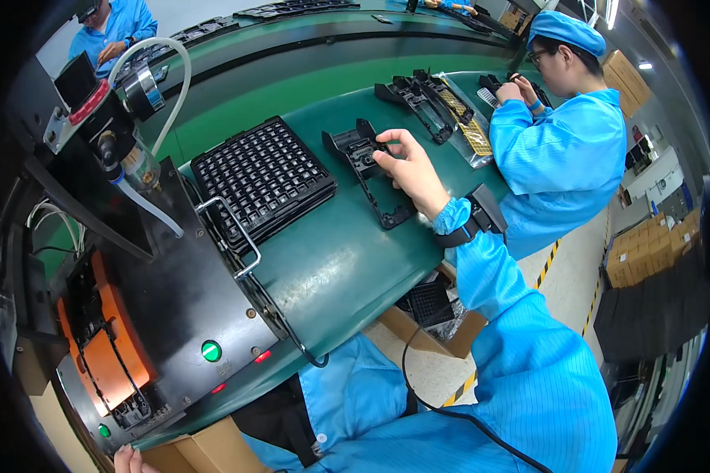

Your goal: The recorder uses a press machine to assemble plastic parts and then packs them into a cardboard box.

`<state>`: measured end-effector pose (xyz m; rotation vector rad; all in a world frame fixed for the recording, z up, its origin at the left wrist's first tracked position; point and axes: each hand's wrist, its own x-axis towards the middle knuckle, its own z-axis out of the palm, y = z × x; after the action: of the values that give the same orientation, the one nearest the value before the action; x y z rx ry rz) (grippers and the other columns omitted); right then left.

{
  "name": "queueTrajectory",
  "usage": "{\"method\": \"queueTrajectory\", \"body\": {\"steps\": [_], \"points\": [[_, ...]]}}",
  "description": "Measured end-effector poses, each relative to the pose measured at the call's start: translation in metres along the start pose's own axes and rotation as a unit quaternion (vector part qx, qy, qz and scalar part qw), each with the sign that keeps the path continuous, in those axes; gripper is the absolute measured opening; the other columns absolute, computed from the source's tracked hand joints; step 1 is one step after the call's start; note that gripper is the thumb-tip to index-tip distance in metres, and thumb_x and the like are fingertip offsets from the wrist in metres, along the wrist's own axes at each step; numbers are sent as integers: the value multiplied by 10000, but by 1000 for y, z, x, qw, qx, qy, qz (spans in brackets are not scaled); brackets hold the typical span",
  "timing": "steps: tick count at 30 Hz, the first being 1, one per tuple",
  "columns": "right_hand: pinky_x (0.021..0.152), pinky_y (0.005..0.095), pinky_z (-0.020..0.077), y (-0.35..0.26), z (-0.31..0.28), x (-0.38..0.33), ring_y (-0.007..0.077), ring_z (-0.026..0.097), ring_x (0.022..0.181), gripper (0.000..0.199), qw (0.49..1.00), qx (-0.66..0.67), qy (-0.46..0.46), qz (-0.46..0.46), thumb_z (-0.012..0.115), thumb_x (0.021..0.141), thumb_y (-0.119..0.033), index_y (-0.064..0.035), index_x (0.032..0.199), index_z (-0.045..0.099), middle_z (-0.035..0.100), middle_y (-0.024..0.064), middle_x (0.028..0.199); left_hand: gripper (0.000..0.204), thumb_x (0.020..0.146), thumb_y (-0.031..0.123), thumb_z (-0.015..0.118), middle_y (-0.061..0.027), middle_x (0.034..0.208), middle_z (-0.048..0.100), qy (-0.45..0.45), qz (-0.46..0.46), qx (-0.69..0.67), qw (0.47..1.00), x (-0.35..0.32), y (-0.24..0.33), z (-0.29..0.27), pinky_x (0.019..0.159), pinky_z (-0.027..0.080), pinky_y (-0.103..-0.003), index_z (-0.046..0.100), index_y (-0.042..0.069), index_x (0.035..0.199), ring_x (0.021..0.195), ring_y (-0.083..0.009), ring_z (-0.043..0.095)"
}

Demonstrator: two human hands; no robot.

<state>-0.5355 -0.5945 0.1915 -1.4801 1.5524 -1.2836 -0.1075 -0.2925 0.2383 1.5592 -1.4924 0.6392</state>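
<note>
My right hand (412, 175) pinches the edge of a black plastic frame (360, 158) with its thumb and fingers. The frame has a wide end with small parts in it and a long open window, and it is over the green work table (323, 272). At the bottom left, only the fingers of my left hand (131, 460) show, apart and with nothing visible in them. They are beside the front corner of a black machine (189, 307). An orange fixture (122, 335) on the machine holds another dark frame. The rest of that hand is cut off.
Left of the frame lies a stack of black trays (264, 177) with many small pockets. Farther right are more black frames (418, 102) and a yellow-gridded sheet (469, 126) in clear plastic. A co-worker in blue (560, 142) sits close on the right. A metal handle (233, 229) sticks out from the machine.
</note>
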Motion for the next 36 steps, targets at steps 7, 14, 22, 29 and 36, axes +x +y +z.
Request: {"method": "queueTrajectory", "body": {"steps": [7,14,22,29,36], "points": [[532,200,328,-27,-3,-4,41,439,655,295,987,62,-35,145,659,894,-108,-147,1157,531,510,-54,825,228,995,91,525,-211,972,636,8,25,-30,999,7,5,2,801,524,-399,639,-99,945,853,-320,628],[508,198,323,-24,-8,-1,51,459,657,306,973,149,-73,162,616,902,-52,-138,1176,512,567,-24,899,224,991,92,528,-207,974,637,11,19,-31,999,4,7,1,812,525,-402,642,-96,950,858,-318,631],[497,197,348,-24,-8,2,65,488,660,289,972,149,-85,161,608,908,-37,-132,1161,507,598,-6,926,233,991,94,526,-201,959,642,9,18,-31,999,-5,-11,-2,816,530,-396,644,-98,931,855,-314,635],[520,201,422,-24,-18,8,72,554,669,286,967,153,-108,172,661,890,-45,-118,1129,521,626,-3,896,220,1020,13,342,-207,1236,520,-122,-21,29,992,-41,-70,-22,1079,391,-416,503,-65,1148,1178,-314,526],[708,262,583,-35,-26,22,143,694,810,249,968,54,-148,196,696,887,-74,-104,1100,570,690,39,966,234,992,91,520,-204,952,641,8,27,-39,999,4,2,5,815,531,-400,636,-105,938,851,-314,636]]}}
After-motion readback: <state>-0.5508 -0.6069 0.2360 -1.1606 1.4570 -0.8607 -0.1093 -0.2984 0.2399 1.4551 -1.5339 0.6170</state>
